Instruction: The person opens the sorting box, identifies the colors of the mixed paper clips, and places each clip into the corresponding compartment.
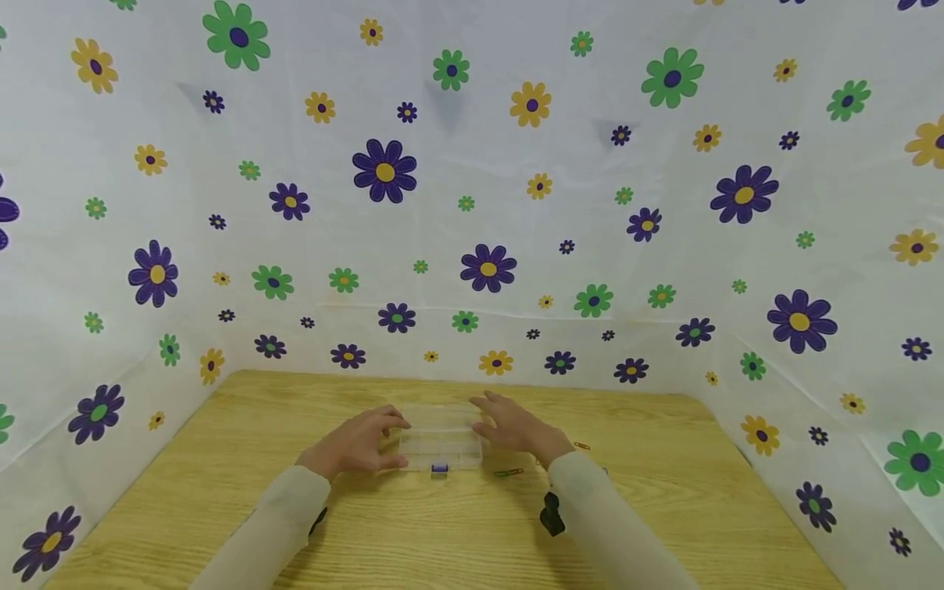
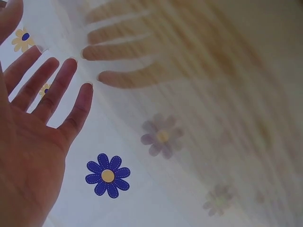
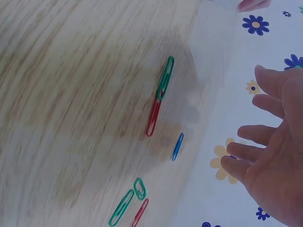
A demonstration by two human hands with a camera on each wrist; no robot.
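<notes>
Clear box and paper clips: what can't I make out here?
Head: clear box, inner layout too faint to read.
Head: paper clips, too small to count; right sleeve may hide some.
Right wrist: lowest red clip, cut by bottom edge.
Left wrist: left hand, cut by left edge.

You face a yellowish wood-grain worktop (image 1: pixel 413 545), with a white back wall (image 1: pixel 442 221) rising along its far edge. A left wall (image 1: pixel 52 328) and a right wall (image 1: pixel 855 303) run along its sides, meeting the back near its far corners. Purple, green and yellow flowers dot all three, probably sheeting, though you can't be certain.
</notes>
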